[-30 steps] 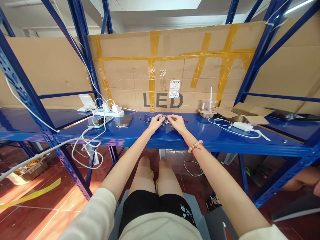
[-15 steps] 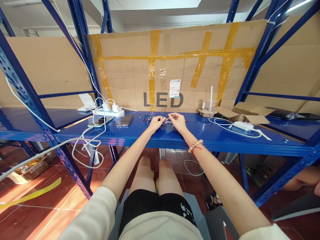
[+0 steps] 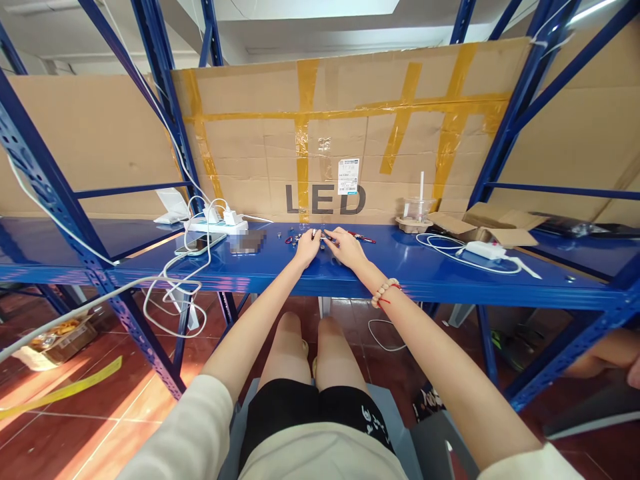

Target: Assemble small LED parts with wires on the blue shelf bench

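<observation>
Both hands are over small parts on the blue shelf top (image 3: 280,267), close together. My left hand (image 3: 307,249) has its fingers bent and drawn together; whatever is in them is too small to make out. My right hand (image 3: 347,249) reaches left, its thumb and fingers stretched out and apart, fingertips just short of the left hand. A slim red tool-like piece (image 3: 366,238) lies beyond my right hand. Several small metal and coloured parts (image 3: 291,240) lie by the left fingers. Some small bits between the hands are partly hidden.
To the left are a white power strip (image 3: 220,228) with plugs, a phone (image 3: 200,245) and looping white cables. On the right stand a plastic cup (image 3: 418,210) with a straw, an open cardboard box (image 3: 493,223) and a white adapter (image 3: 485,251). Taped cardboard (image 3: 240,153) closes the back.
My hands have come down flatter to the shelf top. The right hand has shifted slightly left and its fingers have opened, and more of the red piece behind it shows.
</observation>
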`<state>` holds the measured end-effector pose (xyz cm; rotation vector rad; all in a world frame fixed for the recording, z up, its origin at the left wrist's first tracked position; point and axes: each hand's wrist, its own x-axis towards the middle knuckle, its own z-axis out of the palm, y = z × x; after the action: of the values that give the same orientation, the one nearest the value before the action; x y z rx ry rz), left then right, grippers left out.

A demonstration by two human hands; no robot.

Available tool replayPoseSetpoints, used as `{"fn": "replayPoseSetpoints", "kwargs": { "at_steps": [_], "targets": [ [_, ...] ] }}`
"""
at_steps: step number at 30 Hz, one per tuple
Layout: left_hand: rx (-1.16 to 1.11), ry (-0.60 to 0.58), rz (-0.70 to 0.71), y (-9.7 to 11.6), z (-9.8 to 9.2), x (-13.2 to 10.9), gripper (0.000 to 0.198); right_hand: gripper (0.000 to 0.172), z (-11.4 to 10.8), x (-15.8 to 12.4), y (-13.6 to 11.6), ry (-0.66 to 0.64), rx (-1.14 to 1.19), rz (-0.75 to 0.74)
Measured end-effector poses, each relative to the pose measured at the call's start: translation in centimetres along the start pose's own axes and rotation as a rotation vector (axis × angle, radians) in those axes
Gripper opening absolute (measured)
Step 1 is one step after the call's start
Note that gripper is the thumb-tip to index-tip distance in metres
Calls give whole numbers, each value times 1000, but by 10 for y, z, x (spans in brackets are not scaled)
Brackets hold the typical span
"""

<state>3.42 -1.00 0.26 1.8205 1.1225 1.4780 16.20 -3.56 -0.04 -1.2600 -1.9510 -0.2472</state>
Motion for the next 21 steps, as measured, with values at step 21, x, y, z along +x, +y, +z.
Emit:
{"fn": "replayPoseSetpoints", "kwargs": {
  "at_steps": [21],
  "targets": [
    [71, 18, 74, -2, 0, 2, 30, 36, 7, 2, 9, 35, 31, 59]
  ]
}}
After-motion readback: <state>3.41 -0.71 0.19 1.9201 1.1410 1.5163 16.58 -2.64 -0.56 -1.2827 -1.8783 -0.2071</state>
